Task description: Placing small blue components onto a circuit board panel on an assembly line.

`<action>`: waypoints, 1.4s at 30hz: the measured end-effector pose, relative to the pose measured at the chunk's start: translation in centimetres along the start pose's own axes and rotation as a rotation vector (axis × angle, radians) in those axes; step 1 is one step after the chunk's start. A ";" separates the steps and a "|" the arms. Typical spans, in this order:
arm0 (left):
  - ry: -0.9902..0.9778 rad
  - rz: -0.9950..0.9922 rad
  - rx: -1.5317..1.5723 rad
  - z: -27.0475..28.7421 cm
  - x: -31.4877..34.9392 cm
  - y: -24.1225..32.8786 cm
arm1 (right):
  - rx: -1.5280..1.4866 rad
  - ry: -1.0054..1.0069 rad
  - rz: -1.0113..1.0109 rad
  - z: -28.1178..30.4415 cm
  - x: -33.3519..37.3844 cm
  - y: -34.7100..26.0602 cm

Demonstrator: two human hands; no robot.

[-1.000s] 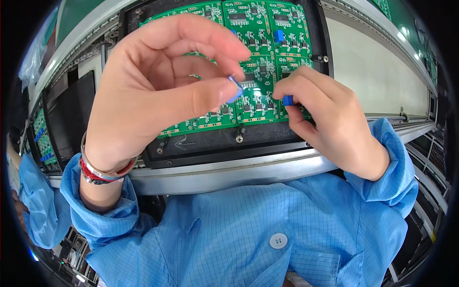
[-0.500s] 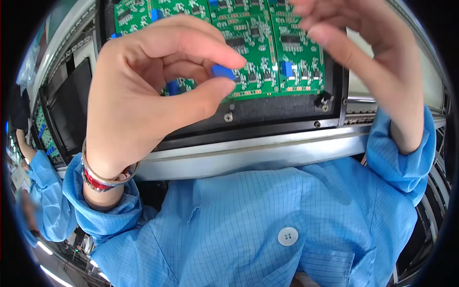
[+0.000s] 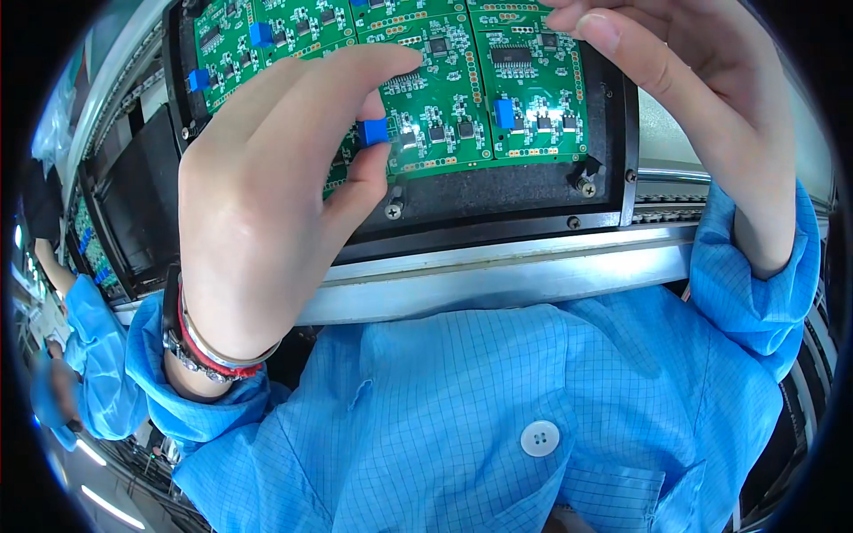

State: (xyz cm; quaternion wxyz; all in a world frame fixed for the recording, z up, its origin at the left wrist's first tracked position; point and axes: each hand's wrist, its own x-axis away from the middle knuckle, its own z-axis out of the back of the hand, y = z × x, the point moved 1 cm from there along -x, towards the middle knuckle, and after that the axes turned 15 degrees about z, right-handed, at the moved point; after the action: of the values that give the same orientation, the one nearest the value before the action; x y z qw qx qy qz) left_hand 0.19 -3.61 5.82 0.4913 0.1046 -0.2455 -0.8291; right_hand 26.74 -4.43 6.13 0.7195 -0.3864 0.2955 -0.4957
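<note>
My left hand (image 3: 258,186) is over the green circuit boards (image 3: 533,84). Its thumb and a bent finger close on a small blue block-shaped component (image 3: 373,132), which sits upright at the lower part of the middle board. The index finger stretches out past it, above a black chip. My right hand (image 3: 684,75) hovers over the upper right corner of the boards, loosely curved, thumb extended. Nothing shows in it, though the top edge cuts part of it off. Another blue component (image 3: 505,114) stands on the right-hand board, and one more (image 3: 260,35) lies to the upper left.
A black frame (image 3: 489,235) with screws holds the boards. In front of it runs a silver metal rail (image 3: 498,275), with a chain (image 3: 666,200) at the right. A co-worker's blue sleeve (image 3: 102,346) shows at the far left.
The blue component in my left fingers was tilted and now stands straight against the board. My left hand has turned palm-down around it. My right thumb has come closer to its fingers.
</note>
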 end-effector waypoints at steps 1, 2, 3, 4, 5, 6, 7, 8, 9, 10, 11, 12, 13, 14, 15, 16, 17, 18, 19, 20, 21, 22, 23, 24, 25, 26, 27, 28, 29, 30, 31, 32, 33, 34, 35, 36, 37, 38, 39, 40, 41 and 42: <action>0.002 0.001 -0.002 0.1 0.0 0.0 | 0.000 0.007 -0.012 -0.1 0.0 -0.1; -0.004 -0.001 -0.016 0.2 0.1 0.1 | 0.000 0.015 -0.023 -0.2 -0.1 -0.2; -0.011 -0.003 -0.029 0.3 0.1 0.1 | 0.000 0.022 -0.035 0.0 0.1 -0.2; -0.009 -0.002 -0.030 0.3 0.2 0.1 | 0.001 0.029 -0.048 -0.1 0.1 -0.4; -0.016 0.002 -0.040 0.4 0.3 0.1 | 0.001 0.036 -0.060 -0.2 0.1 -0.5; -0.023 0.006 -0.049 0.4 0.3 0.1 | 0.001 0.043 -0.073 0.1 0.3 -0.4; -0.022 0.007 -0.049 0.4 0.4 0.2 | 0.002 0.049 -0.087 -0.3 0.1 -0.7; -0.027 -0.003 -0.068 0.5 0.4 0.2 | 0.004 0.057 -0.102 -0.4 0.1 -0.9; -0.032 -0.012 -0.086 0.6 0.4 0.2 | 0.007 0.065 -0.116 0.0 0.3 -0.6; -0.030 -0.014 -0.084 0.5 0.3 0.1 | 0.010 0.074 -0.131 0.0 0.3 -0.6; -0.034 -0.024 -0.068 0.5 0.3 0.2 | 0.011 0.080 -0.140 0.1 0.2 -0.8; -0.037 -0.035 -0.052 0.5 0.3 0.2 | 0.012 0.086 -0.148 0.2 0.0 -0.9; -0.030 -0.034 -0.054 0.6 0.2 0.2 | 0.014 0.093 -0.156 -0.4 -0.5 -1.4; -0.030 -0.064 -0.057 0.4 0.1 0.1 | 0.016 0.099 -0.163 -0.3 -0.7 -1.5; -0.028 -0.094 -0.062 0.4 0.1 0.0 | 0.018 0.105 -0.169 -0.8 -1.3 -1.8; -0.020 -0.092 -0.066 0.5 0.0 -0.3 | 0.020 0.112 -0.175 -1.3 -2.1 -2.2; -0.052 -0.053 -0.027 0.6 0.2 -0.4 | 0.023 0.119 -0.176 -1.5 -2.5 -2.6; -0.083 -0.013 0.011 0.9 0.3 -0.5 | 0.024 0.126 -0.175 -1.4 -2.8 -2.9; -0.068 -0.009 0.001 1.4 0.4 -0.5 | 0.155 -0.030 -0.212 -0.7 -3.5 -3.2; -0.085 0.009 0.037 1.9 0.4 -0.4 | 0.164 -0.023 -0.186 -0.4 -3.5 -2.8; -0.103 0.034 0.070 2.4 0.6 -0.2 | 0.064 -0.047 -0.137 -0.7 -3.0 -1.7; -0.077 0.040 0.049 3.1 1.0 0.1 | -0.036 -0.074 -0.082 -1.2 -2.5 -0.8; -0.081 0.050 0.089 3.7 1.3 0.4 | 0.011 -0.044 0.046 -2.0 -2.2 -0.4; -0.084 0.067 0.129 4.5 1.6 0.5 | 0.028 -0.036 0.018 -2.2 -2.2 -0.4; -0.048 0.092 0.111 5.3 2.0 1.0 | 0.049 0.011 0.024 -2.7 -1.9 -0.6; 0.002 0.086 0.068 6.3 2.4 1.6 | 0.065 0.058 0.034 -2.9 -1.6 -1.1; 0.033 0.082 0.074 7.1 2.8 2.1 | 0.098 0.006 0.026 -2.6 -1.4 -2.2; 0.063 0.082 0.076 7.8 3.1 2.4 | 0.129 -0.047 0.020 -2.4 -1.4 -3.0; 0.099 0.089 0.081 8.3 3.4 2.8 | 0.107 -0.057 0.097 -2.3 -1.8 -3.7; 0.131 0.075 0.096 8.5 3.1 2.9 | 0.093 -0.087 0.085 -2.4 -2.1 -3.9; 0.178 0.067 0.069 8.9 2.7 3.1 | 0.079 -0.116 0.073 -2.6 -2.9 -3.9; 0.137 0.144 0.095 9.1 3.0 3.6 | 0.068 -0.127 0.110 -3.3 -3.0 -4.4; 0.179 0.140 0.110 9.2 3.3 3.8 | 0.026 -0.174 0.120 -4.3 -3.1 -4.8; 0.221 0.140 0.125 9.4 3.8 3.7 | -0.016 -0.226 0.128 -5.4 -3.4 -5.2; 0.271 0.160 0.108 10.3 4.5 3.7 | -0.069 -0.285 0.114 -6.5 -4.1 -5.9; 0.308 0.158 0.101 11.2 4.6 3.2 | -0.103 -0.314 0.138 -7.4 -4.7 -6.3; 0.322 0.204 0.082 12.2 4.9 2.3 | -0.127 -0.340 0.167 -8.5 -5.4 -6.1; 0.373 0.266 0.003 13.4 6.0 1.6 | -0.161 -0.381 0.218 -9.7 -6.0 -6.0; 0.424 0.313 -0.065 14.0 7.1 -0.3 | -0.163 -0.409 0.248 -10.7 -6.6 -5.7; 0.470 0.354 -0.132 14.5 8.1 -2.5 | -0.203 -0.410 0.297 -11.4 -7.2 -5.4; 0.458 0.468 -0.085 15.2 9.4 -4.9 | -0.252 -0.415 0.339 -12.0 -7.5 -5.1; 0.449 0.588 -0.040 16.0 11.2 -7.0 | -0.263 -0.446 0.359 -12.3 -7.9 -4.6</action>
State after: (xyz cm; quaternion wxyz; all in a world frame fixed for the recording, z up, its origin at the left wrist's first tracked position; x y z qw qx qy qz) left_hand -17.34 -5.67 16.79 0.7522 0.1992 -0.1349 -0.6134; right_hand 11.90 -1.15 3.93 0.7864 -0.5170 0.2557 -0.2213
